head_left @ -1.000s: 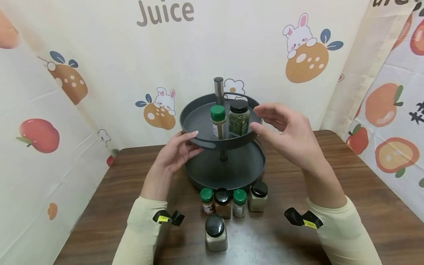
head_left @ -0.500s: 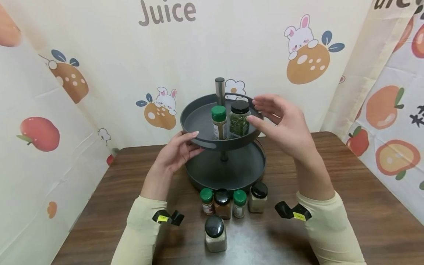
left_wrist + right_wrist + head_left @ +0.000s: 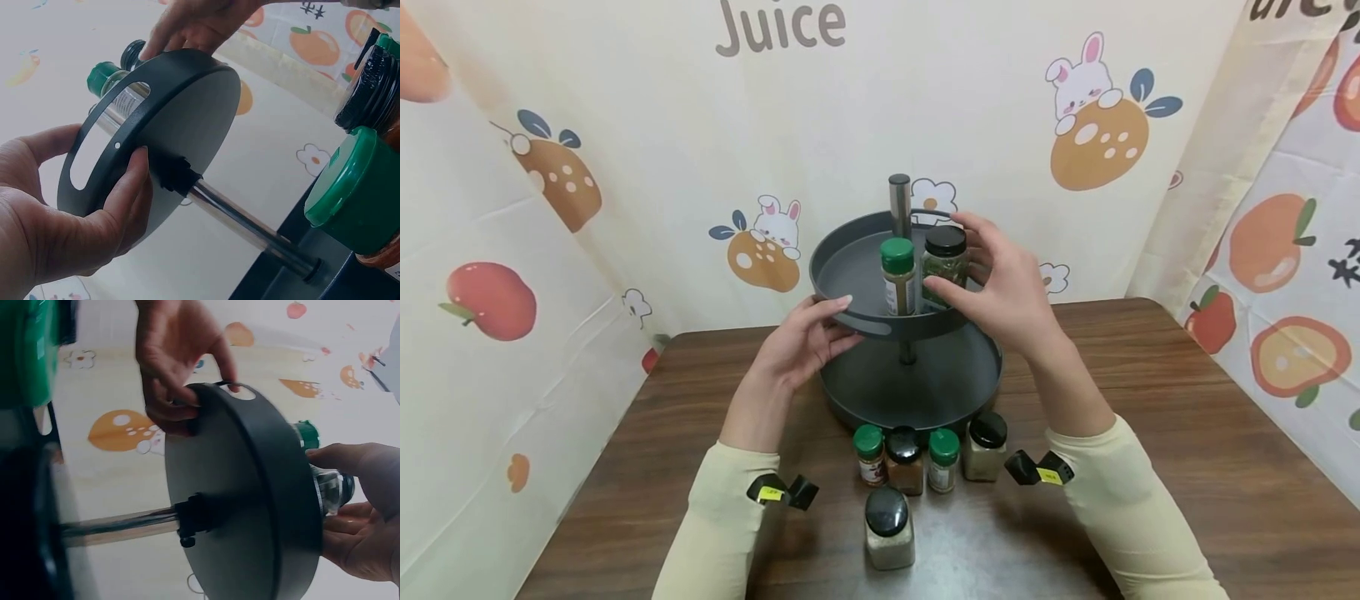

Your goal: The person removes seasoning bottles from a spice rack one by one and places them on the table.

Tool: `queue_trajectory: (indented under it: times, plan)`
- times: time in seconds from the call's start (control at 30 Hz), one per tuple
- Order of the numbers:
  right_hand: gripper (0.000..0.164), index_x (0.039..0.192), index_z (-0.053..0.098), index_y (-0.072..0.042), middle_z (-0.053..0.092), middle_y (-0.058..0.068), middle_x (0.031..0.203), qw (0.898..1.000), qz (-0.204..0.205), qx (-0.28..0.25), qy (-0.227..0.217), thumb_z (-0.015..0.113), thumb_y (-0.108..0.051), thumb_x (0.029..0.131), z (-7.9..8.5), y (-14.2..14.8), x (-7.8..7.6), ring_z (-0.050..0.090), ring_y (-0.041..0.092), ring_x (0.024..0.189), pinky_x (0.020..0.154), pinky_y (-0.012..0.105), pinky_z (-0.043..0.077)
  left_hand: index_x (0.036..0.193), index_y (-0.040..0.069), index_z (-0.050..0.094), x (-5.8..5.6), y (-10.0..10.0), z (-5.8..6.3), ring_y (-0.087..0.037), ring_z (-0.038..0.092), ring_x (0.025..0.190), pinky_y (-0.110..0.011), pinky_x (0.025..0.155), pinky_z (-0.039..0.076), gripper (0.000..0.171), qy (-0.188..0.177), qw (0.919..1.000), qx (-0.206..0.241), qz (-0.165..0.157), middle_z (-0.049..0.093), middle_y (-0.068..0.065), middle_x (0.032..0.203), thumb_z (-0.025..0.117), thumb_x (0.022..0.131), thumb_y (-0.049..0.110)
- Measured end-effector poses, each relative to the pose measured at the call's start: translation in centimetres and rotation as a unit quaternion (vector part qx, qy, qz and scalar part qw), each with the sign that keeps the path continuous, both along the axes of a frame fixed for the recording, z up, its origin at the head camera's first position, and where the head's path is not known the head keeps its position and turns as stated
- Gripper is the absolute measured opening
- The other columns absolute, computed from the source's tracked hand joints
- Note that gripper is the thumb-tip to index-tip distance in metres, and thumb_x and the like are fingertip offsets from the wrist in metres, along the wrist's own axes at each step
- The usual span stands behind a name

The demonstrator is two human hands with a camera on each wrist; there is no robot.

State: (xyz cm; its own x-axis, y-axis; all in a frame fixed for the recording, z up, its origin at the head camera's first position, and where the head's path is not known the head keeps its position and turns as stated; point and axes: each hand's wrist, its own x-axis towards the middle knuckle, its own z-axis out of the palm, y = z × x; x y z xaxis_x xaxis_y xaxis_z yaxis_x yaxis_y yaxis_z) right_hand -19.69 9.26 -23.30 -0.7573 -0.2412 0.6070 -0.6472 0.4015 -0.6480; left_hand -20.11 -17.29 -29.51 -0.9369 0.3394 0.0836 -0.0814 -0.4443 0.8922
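Note:
In the head view, a dark grey two-tier turntable rack stands on the table. My left hand (image 3: 797,346) grips the rim of its upper tray (image 3: 852,265), thumb on top and fingers beneath. The left wrist view shows that grip beside a slot in the tray's wall (image 3: 106,156). On this tray stand a green-lidded spice jar (image 3: 898,279) and a clear jar of green dried herbs with a black lid (image 3: 945,242). My right hand (image 3: 1011,292) holds the herb jar, thumb at its front and fingers round the far side, partly hiding it.
The lower tray (image 3: 887,392) lies beneath, around the metal post (image 3: 899,200). Just in front of it stand two green-lidded jars and two black-lidded ones, including an orange-brown spice jar (image 3: 905,467). Nearer is another black-lidded jar (image 3: 889,533). A printed curtain (image 3: 625,83) hangs behind.
My right hand has moved left from beside the upper tray and closed round the herb jar. The left hand keeps its grip on the rim.

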Motion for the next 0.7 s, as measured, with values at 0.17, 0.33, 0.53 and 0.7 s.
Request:
queue_trajectory:
  times: [0.17, 0.33, 0.53, 0.7]
  plan:
    - [0.082, 0.147, 0.043, -0.013, 0.065, 0.011, 0.123, 0.999, -0.009, 0.017, 0.049, 0.084, -0.022, 0.077, -1.6, 0.1, -1.9, 0.065, 0.020, 0.105, 0.091, 0.047, 0.056, 0.151, 0.002, 0.024, 0.0, 0.1, 0.0, -0.023, 0.067, 0.092, -0.035, 0.084, 0.060, 0.061, 0.001, 1.0000, -0.001, 0.000, 0.063, -0.010, 0.107, 0.055, 0.099, 0.011]
    - [0.081, 0.146, 0.043, -0.008, 0.066, 0.011, 0.119, 0.997, -0.025, 0.033, 0.068, 0.084, -0.023, 0.077, -1.9, -0.2, -2.1, 0.069, 0.019, 0.092, 0.079, 0.046, 0.060, 0.150, 0.003, 0.025, -0.1, 0.1, 0.1, -0.023, 0.067, 0.092, -0.035, 0.084, 0.060, 0.061, 0.001, 1.0000, -0.001, 0.002, 0.064, -0.010, 0.107, 0.057, 0.099, 0.012]
    - [0.073, 0.140, 0.049, -0.009, 0.067, 0.009, 0.114, 0.998, -0.024, 0.028, 0.057, 0.084, -0.023, 0.078, -1.9, -0.2, -2.1, 0.068, 0.016, 0.081, 0.069, 0.044, 0.059, 0.149, 0.004, 0.026, 0.0, 0.0, 0.0, -0.023, 0.067, 0.093, -0.035, 0.084, 0.060, 0.059, -0.002, 1.0000, -0.006, 0.005, 0.065, -0.009, 0.106, 0.056, 0.099, 0.012]
    - [0.067, 0.136, 0.052, -0.009, 0.068, 0.009, 0.112, 0.998, -0.023, 0.019, 0.053, 0.083, -0.025, 0.078, -2.1, -0.2, -2.0, 0.069, 0.019, 0.086, 0.073, 0.048, 0.061, 0.150, 0.004, 0.026, -0.1, 0.0, -0.1, -0.023, 0.067, 0.093, -0.035, 0.085, 0.060, 0.060, -0.003, 0.9999, -0.009, 0.005, 0.065, -0.008, 0.106, 0.056, 0.099, 0.012]
